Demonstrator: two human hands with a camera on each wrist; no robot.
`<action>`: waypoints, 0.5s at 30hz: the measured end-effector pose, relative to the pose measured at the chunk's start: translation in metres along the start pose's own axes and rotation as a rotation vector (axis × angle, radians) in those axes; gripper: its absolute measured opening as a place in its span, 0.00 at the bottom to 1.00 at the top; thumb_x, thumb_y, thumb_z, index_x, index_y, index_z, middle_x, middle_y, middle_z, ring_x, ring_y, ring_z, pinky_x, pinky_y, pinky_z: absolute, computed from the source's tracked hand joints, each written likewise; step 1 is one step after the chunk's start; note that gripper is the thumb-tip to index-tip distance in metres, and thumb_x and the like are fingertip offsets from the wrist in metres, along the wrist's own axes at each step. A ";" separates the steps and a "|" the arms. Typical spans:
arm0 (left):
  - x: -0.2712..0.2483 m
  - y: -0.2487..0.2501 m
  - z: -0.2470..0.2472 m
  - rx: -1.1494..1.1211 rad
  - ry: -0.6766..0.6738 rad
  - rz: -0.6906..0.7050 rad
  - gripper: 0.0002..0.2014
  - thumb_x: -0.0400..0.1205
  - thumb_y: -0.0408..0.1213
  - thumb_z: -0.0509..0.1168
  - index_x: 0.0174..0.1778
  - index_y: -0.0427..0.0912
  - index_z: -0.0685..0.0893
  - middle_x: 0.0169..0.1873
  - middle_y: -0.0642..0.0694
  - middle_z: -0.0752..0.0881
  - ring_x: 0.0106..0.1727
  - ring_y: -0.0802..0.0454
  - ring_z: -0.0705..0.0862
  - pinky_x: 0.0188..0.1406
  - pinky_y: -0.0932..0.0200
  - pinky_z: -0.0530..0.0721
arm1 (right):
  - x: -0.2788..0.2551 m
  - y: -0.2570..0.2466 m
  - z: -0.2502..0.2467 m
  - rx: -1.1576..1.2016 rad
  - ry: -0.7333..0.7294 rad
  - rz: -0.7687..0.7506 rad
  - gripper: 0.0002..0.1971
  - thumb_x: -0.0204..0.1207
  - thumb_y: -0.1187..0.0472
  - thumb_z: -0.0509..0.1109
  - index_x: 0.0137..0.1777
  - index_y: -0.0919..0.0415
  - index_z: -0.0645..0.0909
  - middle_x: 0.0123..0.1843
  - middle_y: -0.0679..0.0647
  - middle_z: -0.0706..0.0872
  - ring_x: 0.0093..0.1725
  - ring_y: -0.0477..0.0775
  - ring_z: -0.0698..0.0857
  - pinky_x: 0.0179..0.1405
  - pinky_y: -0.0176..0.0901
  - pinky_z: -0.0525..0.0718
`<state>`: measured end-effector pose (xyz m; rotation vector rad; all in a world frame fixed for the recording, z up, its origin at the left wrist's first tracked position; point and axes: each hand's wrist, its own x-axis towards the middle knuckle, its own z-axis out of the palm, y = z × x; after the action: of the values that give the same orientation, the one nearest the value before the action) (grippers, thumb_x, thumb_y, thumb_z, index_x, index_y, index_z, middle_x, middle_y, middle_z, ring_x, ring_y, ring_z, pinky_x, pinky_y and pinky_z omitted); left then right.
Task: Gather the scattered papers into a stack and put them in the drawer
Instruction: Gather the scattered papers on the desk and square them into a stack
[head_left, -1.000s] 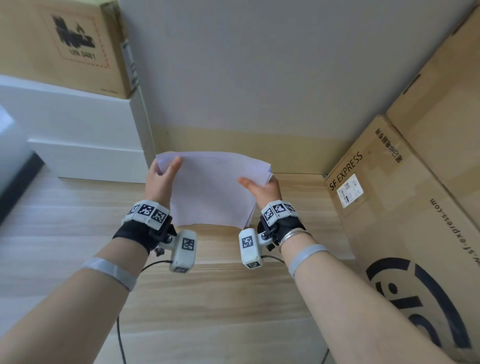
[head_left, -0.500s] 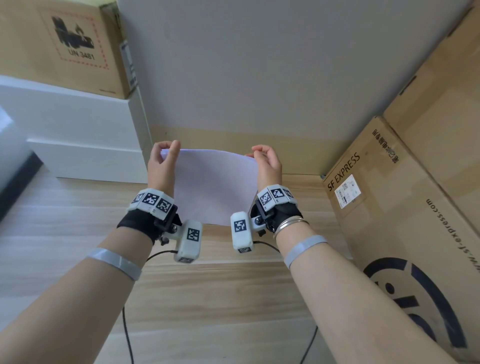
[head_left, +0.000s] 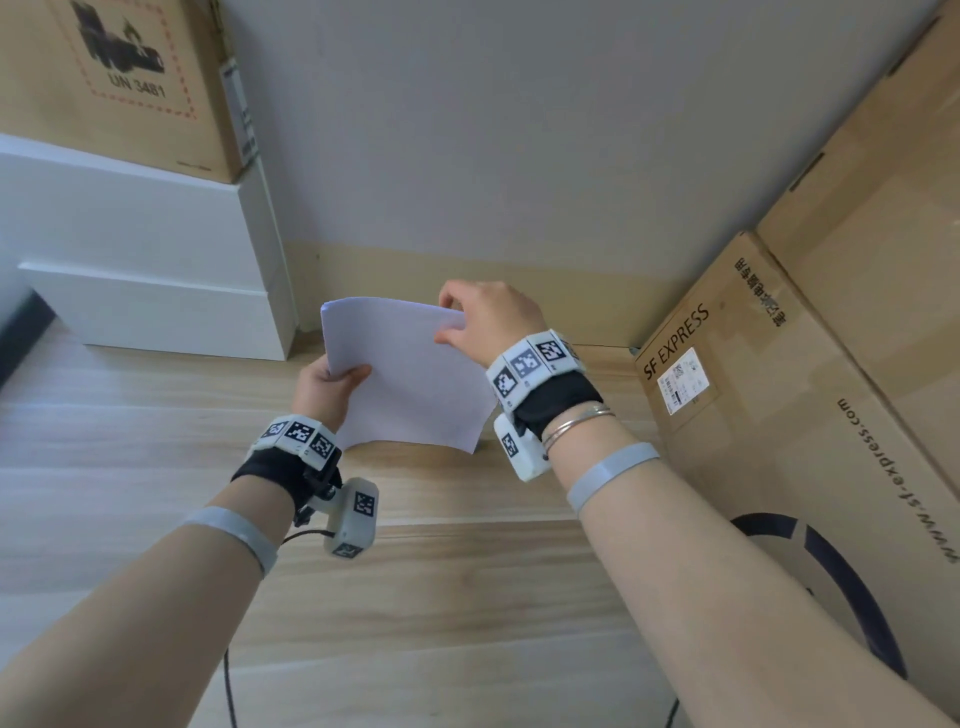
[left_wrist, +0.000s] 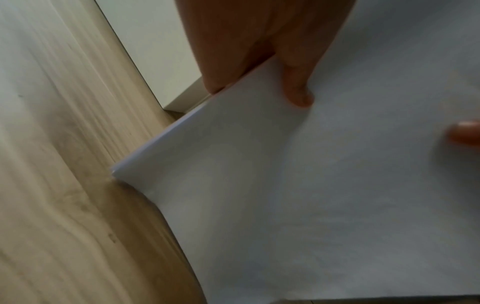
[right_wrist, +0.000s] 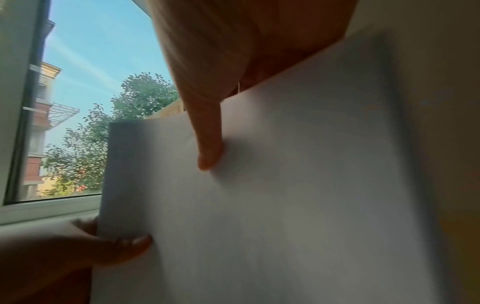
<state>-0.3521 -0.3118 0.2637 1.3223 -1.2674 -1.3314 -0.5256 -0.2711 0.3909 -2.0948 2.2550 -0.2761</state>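
The left hand (head_left: 327, 387) pinches the papers' (head_left: 410, 379) left edge, the right hand (head_left: 488, 319) their top edge, above the wooden tabletop (head_left: 156, 467). Only the right wrist view shows a window (right_wrist: 78, 92).

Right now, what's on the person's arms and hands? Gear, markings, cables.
Both forearms are bare, each with a pale grey band. The left hand and right hand wear no gloves. Each wrist has a black wrap topped by a ring of white blocks with black-and-white square tags, plus a white camera pod bearing the same tags. The right wrist also has thin metal bangles. Black cables hang below both arms.
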 end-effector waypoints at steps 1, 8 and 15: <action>-0.001 0.000 0.004 0.004 0.003 0.016 0.11 0.79 0.23 0.64 0.34 0.42 0.80 0.27 0.56 0.83 0.32 0.60 0.78 0.34 0.66 0.76 | 0.004 -0.005 -0.001 -0.030 -0.056 -0.013 0.15 0.70 0.48 0.73 0.56 0.48 0.80 0.55 0.51 0.87 0.57 0.58 0.84 0.47 0.43 0.75; -0.005 0.004 0.012 0.063 -0.058 0.059 0.07 0.78 0.24 0.65 0.49 0.39 0.81 0.34 0.52 0.82 0.34 0.58 0.78 0.31 0.75 0.78 | 0.013 -0.016 0.000 -0.062 -0.233 0.031 0.12 0.74 0.49 0.71 0.53 0.53 0.86 0.56 0.59 0.88 0.58 0.62 0.85 0.49 0.44 0.79; 0.006 -0.039 -0.035 0.217 -0.076 -0.075 0.16 0.74 0.24 0.70 0.57 0.36 0.82 0.40 0.43 0.83 0.45 0.48 0.79 0.45 0.59 0.77 | 0.004 0.031 -0.009 0.290 -0.060 0.261 0.15 0.71 0.49 0.73 0.50 0.59 0.88 0.51 0.62 0.90 0.53 0.63 0.87 0.47 0.45 0.81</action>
<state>-0.3151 -0.3155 0.2270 1.4936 -1.4595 -1.3357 -0.5574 -0.2717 0.3953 -1.6288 2.2605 -0.4843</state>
